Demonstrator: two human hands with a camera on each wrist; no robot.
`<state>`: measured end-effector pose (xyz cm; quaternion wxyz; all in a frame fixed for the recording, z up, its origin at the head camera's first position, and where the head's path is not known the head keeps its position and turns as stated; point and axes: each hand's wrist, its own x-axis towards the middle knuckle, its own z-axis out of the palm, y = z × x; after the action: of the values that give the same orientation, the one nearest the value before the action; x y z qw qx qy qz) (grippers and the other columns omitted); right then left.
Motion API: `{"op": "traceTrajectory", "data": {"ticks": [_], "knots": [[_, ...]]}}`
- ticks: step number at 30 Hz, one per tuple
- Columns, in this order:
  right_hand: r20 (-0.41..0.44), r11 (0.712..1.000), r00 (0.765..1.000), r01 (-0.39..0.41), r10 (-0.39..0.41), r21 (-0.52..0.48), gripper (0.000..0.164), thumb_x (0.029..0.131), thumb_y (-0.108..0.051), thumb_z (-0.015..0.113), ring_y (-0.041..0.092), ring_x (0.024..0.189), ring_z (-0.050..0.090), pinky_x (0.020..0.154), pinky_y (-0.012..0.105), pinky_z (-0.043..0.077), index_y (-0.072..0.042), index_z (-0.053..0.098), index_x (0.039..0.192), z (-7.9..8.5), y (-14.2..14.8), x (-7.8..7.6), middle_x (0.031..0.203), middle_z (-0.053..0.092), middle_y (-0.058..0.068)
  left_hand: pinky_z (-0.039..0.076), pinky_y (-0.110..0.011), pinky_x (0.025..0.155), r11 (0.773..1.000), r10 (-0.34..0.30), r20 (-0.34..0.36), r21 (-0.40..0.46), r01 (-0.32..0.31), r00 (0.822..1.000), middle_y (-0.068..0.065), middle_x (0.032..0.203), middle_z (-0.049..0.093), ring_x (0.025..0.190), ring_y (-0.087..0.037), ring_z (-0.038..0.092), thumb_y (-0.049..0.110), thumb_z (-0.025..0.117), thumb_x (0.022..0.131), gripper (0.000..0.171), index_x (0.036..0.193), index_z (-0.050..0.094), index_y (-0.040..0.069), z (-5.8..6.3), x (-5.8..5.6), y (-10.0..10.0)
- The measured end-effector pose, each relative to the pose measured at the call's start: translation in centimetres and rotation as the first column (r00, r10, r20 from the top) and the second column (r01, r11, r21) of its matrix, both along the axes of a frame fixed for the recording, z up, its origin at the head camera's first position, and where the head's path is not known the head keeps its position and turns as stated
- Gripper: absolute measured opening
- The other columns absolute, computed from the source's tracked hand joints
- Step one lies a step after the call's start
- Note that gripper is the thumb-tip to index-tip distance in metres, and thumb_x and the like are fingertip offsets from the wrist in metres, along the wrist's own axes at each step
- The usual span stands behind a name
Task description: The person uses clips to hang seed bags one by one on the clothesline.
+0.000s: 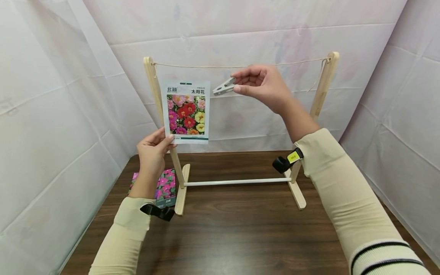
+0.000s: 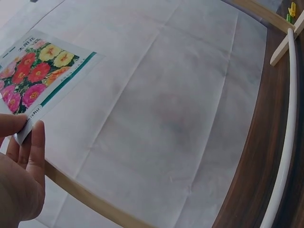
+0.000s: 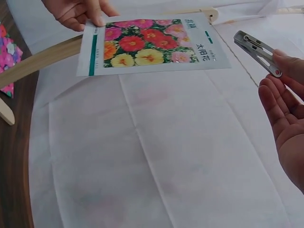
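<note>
My left hand [image 1: 153, 151] pinches the lower left corner of a seed packet [image 1: 187, 114] printed with red, yellow and pink flowers, held upright. In the right wrist view the packet [image 3: 147, 43] shows its printed front, thumb on its edge. My right hand [image 1: 262, 86] pinches a grey clothespin [image 1: 224, 87] by its handle end between thumb and fingers. The tip of the clothespin points at the packet's upper right side, a small gap apart. A thin string [image 1: 206, 67] runs just above both, tied between two wooden posts.
The wooden frame [image 1: 323, 89] stands on a dark table [image 1: 237, 225], with a white rod [image 1: 237, 181] low across it. More flower packets [image 1: 166, 187] lie at the left, partly behind my left forearm. Small yellow and green clips [image 2: 291, 9] lie beyond a frame foot. White cloth hangs behind.
</note>
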<state>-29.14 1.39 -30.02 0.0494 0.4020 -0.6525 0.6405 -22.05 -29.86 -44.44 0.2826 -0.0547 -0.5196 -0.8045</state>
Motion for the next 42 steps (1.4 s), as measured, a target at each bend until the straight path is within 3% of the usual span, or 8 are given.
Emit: {"op": "traceTrajectory", "data": {"ticks": [9,16,23,34,42], "knots": [[-0.088,0.993,0.994,0.072,-0.063,0.096,0.025,0.083,0.001,0.076,0.023,0.084,0.065,0.077,0.024,0.053,0.006,0.071,0.106,2.9,-1.2,-0.2,0.093,0.069,0.012,0.058,-0.027,0.061,1.000,0.026,-0.003,-0.015,-0.026,1.000,-0.009,0.083,0.071,0.068,-0.015,0.068,-0.012,0.073,0.080,0.031,0.110,0.071,-0.005,0.5,-0.2,0.3],[-0.200,0.977,0.975,0.135,-0.101,0.165,0.023,0.084,-0.002,0.076,0.021,0.082,0.064,0.075,0.023,0.052,0.005,0.072,0.105,4.9,-2.1,-0.5,0.096,0.069,0.011,0.058,-0.027,0.060,0.999,0.045,-0.004,-0.012,-0.046,0.999,-0.008,0.082,0.071,0.068,-0.015,0.068,-0.013,0.072,0.080,0.030,0.109,0.072,-0.003,0.7,-0.2,0.4],[-0.242,0.952,0.960,0.199,-0.142,0.231,0.023,0.084,-0.005,0.076,0.018,0.082,0.064,0.076,0.023,0.052,0.004,0.072,0.105,6.2,-2.8,-1.0,0.094,0.068,0.007,0.058,-0.027,0.061,0.998,0.059,0.004,-0.014,-0.059,0.998,-0.006,0.082,0.072,0.068,-0.014,0.068,-0.013,0.072,0.080,0.030,0.108,0.073,-0.002,0.9,-0.1,0.7],[-0.305,0.899,0.924,0.322,-0.231,0.296,0.017,0.086,-0.011,0.075,0.015,0.068,0.056,0.061,0.024,0.043,0.001,0.075,0.098,6.9,-4.0,-1.9,0.089,0.066,0.003,0.058,-0.027,0.061,0.997,0.068,-0.009,-0.024,-0.068,0.998,-0.005,0.081,0.071,0.067,-0.014,0.067,-0.014,0.072,0.080,0.030,0.107,0.073,-0.002,1.2,-0.8,1.2],[-0.352,0.901,0.897,0.362,-0.268,0.238,0.010,0.088,-0.006,0.072,0.016,0.068,0.056,0.061,0.024,0.042,0.004,0.075,0.091,6.7,-5.2,-1.9,0.094,0.069,0.010,0.058,-0.027,0.061,0.997,0.081,0.003,-0.006,-0.081,0.997,-0.006,0.082,0.071,0.068,-0.014,0.068,-0.013,0.073,0.080,0.031,0.109,0.071,-0.004,1.1,-1.1,1.5]]}}
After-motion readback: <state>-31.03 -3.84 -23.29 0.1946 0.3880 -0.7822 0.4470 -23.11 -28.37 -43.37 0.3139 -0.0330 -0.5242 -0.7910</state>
